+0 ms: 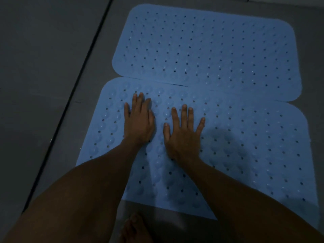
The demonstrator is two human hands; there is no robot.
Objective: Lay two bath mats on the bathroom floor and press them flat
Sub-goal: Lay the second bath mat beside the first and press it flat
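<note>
A: Entry. Both hands lie flat, fingers straight and spread, palms down on the near mat [228,146]. Left hand [138,120] sits close beside right hand [184,132], neither gripping anything.

B: And the second one?

A: The far mat [206,50] lies on the floor [43,67] just beyond the fingertips, its near edge meeting the near mat's far edge, possibly overlapping slightly to the right of the hands (light is dim, hard to tell).

B: Handling?

A: Judged thin, soft, rubbery; perforated, with suction-cup bumps showing. Likely light and floppy, grippy once pressed down. No need to take hold. Flat palms pushing down and outward should seat it. To shift it, I'd lift by a rounded corner.

B: Remaining?

A: The stretch right of the right hand looks unpressed.
</note>
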